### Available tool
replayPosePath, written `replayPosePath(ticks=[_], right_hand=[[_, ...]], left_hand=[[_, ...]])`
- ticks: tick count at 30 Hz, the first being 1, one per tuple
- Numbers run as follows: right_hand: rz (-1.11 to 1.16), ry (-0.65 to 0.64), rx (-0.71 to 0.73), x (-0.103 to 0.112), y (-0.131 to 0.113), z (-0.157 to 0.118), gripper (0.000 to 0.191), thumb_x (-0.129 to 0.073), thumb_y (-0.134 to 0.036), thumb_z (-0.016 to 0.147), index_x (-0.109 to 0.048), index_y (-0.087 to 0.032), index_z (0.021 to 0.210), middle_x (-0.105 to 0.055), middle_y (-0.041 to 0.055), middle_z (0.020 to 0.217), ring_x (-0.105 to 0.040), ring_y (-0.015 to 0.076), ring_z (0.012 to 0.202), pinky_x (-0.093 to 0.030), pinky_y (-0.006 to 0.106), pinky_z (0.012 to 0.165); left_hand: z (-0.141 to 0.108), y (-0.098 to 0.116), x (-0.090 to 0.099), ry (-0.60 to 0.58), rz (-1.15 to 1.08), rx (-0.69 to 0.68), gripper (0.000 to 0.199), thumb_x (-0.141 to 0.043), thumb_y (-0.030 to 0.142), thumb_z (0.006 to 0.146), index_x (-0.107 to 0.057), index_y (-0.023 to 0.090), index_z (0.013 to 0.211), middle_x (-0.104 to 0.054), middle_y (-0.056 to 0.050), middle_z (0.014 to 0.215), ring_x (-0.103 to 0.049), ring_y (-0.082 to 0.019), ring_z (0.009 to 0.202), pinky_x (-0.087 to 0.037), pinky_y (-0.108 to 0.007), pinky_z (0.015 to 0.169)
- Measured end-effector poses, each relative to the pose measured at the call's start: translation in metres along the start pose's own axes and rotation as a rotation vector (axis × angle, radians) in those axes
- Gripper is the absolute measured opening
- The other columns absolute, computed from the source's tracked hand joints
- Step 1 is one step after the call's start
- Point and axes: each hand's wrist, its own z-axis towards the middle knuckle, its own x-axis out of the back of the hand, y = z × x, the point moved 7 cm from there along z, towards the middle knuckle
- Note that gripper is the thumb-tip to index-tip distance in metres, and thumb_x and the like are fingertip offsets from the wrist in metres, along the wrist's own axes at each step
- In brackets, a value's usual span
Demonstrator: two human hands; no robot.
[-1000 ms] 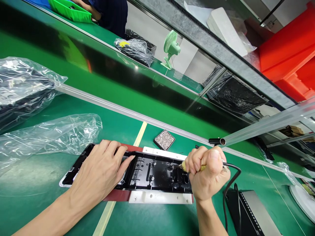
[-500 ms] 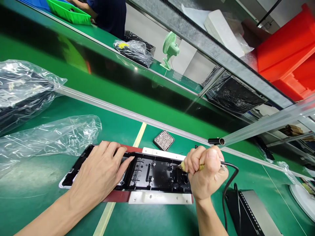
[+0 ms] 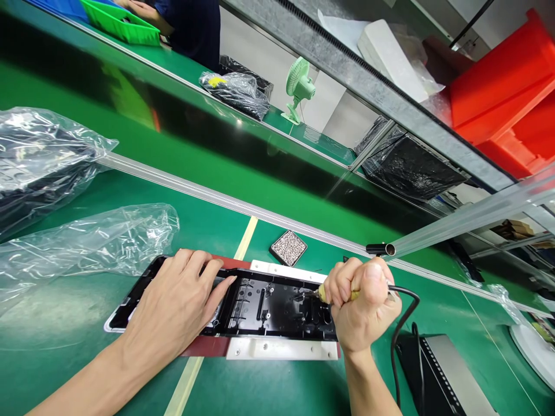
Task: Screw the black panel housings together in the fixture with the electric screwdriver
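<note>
Green bench point(image 3: 260, 390): one casing point(image 3: 277, 305) under spread left fingers point(image 3: 210, 274), one tool point(image 3: 321, 293) in clenched right fingers point(image 3: 343, 284).

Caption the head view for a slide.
Left hand on a black plastic case, right hand gripping a corded tool over it.

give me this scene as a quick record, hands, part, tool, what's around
left hand: resting across the black plastic part
right hand: gripping the yellow-handled tool
tool tip: pointed at the part; contact unclear
cord: black, behind the right hand
beside part: white strips along both long sides
left side: clear plastic bag
background: green fan, red bin
</note>
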Motion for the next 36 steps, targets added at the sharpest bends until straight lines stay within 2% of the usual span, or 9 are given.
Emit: replayPosePath(ticks=[7, 12, 16, 20, 22, 26, 31, 36], right_hand=[[-0.007, -0.010, 0.007, 0.000, 0.001, 0.000, 0.040, -0.059, -0.035, 0.097, -0.039, -0.023, 0.064, -0.040, -0.0078, 0.049, -0.035, 0.0077, 0.038, -0.031, 0.021, 0.034], [0.002, -0.066, 0.002, -0.003, 0.000, 0.002, 0.038, -0.057, -0.033, 0.099, -0.040, -0.022, 0.066, -0.042, -0.0078, 0.051, -0.037, 0.0078, 0.039, -0.034, 0.021, 0.034], [0.003, -0.164, -0.019, -0.003, -0.002, 0.006, 0.033, -0.054, -0.029, 0.099, -0.046, -0.021, 0.068, -0.044, -0.0070, 0.053, -0.041, 0.0084, 0.041, -0.040, 0.023, 0.037], [0.059, -0.324, -0.074, -0.006, -0.001, 0.009, 0.029, -0.055, -0.026, 0.096, -0.050, -0.021, 0.068, -0.049, -0.0052, 0.055, -0.046, 0.0103, 0.044, -0.046, 0.027, 0.040], [0.093, -0.344, -0.090, -0.005, -0.002, 0.011, 0.028, -0.055, -0.025, 0.095, -0.050, -0.020, 0.068, -0.049, -0.0049, 0.055, -0.046, 0.0104, 0.043, -0.047, 0.027, 0.040], [0.100, -0.229, -0.060, 0.003, -0.010, 0.018, 0.031, -0.051, -0.024, 0.096, -0.050, -0.020, 0.066, -0.046, -0.0058, 0.050, -0.041, 0.0095, 0.038, -0.044, 0.025, 0.035], [0.053, -0.047, 0.084, 0.017, -0.035, 0.022, 0.033, -0.046, -0.024, 0.096, -0.047, -0.021, 0.063, -0.043, -0.0062, 0.047, -0.039, 0.0095, 0.035, -0.041, 0.024, 0.032], [0.037, 0.005, 0.106, 0.014, -0.047, 0.021, 0.032, -0.043, -0.022, 0.096, -0.046, -0.021, 0.064, -0.042, -0.0061, 0.047, -0.038, 0.0099, 0.033, -0.041, 0.024, 0.031]], left_hand=[[0.000, 0.000, 0.000, 0.005, 0.008, 0.006, 0.027, -0.052, 0.043, 0.099, -0.062, 0.019, 0.090, -0.059, -0.012, 0.091, -0.054, -0.031, 0.087, -0.040, -0.043, 0.069], [0.000, 0.000, -0.001, -0.014, -0.007, 0.008, 0.027, -0.053, 0.043, 0.099, -0.063, 0.019, 0.091, -0.058, -0.012, 0.091, -0.054, -0.032, 0.089, -0.040, -0.044, 0.070], [0.000, -0.001, -0.001, -0.024, -0.034, 0.016, 0.026, -0.053, 0.042, 0.099, -0.064, 0.019, 0.093, -0.058, -0.012, 0.091, -0.055, -0.033, 0.089, -0.040, -0.044, 0.071], [0.000, -0.001, -0.001, -0.025, -0.041, 0.018, 0.027, -0.052, 0.042, 0.099, -0.064, 0.019, 0.093, -0.059, -0.013, 0.091, -0.055, -0.033, 0.090, -0.040, -0.045, 0.071], [0.000, -0.001, -0.001, -0.023, -0.041, 0.015, 0.027, -0.051, 0.042, 0.099, -0.064, 0.019, 0.093, -0.059, -0.013, 0.091, -0.055, -0.033, 0.090, -0.040, -0.045, 0.071], [0.000, 0.000, -0.001, -0.018, -0.028, 0.002, 0.028, -0.052, 0.043, 0.099, -0.064, 0.018, 0.094, -0.059, -0.013, 0.092, -0.055, -0.033, 0.090, -0.040, -0.045, 0.071], [0.000, 0.001, 0.000, -0.004, -0.002, -0.016, 0.030, -0.050, 0.043, 0.099, -0.064, 0.017, 0.093, -0.059, -0.013, 0.093, -0.054, -0.032, 0.088, -0.040, -0.044, 0.072], [-0.002, 0.001, -0.004, -0.007, 0.021, -0.030, 0.035, -0.047, 0.047, 0.100, -0.064, 0.018, 0.091, -0.058, -0.013, 0.091, -0.054, -0.033, 0.090, -0.040, -0.044, 0.073]])
